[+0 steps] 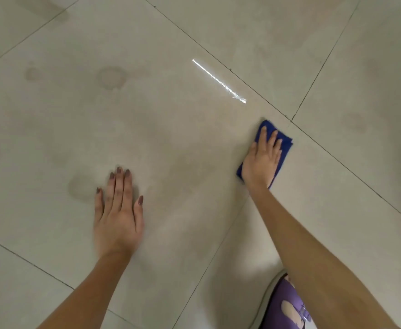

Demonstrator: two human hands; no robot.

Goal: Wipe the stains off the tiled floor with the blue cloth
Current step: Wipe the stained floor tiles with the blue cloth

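Two bare hands were down on a pale, glossy tiled floor (194,27), seen from above w/ the person's forearms reaching in from the bottom edge. Right hand (262,160) lay flat w/ fingers spread, palm pressing the blue cloth (286,144), not gripping it. Cloth was folded into a small pad, sitting on the big centre tile close to that tile's far right corner, just beside the dark grout line (218,59) that ran diagonally there; blue edges showed past the fingertips and at both sides of the palm. Left hand (117,214) lay flat & empty on the same tile, nearer its bottom left edge, fingers straight and pressed together, thumb out to the side; slightly blurred. Faint brownish stains marked that tile: a ring-shaped stain (111,77) toward its far left side, a smaller smudge (32,73) further left, and a dull patch (80,188) just beside the left hand's little finger. A thin bright light reflection (218,80) streaked the floor beyond the cloth. At the bottom right edge, partly under the right forearm, a purple shoe (287,302) showed.
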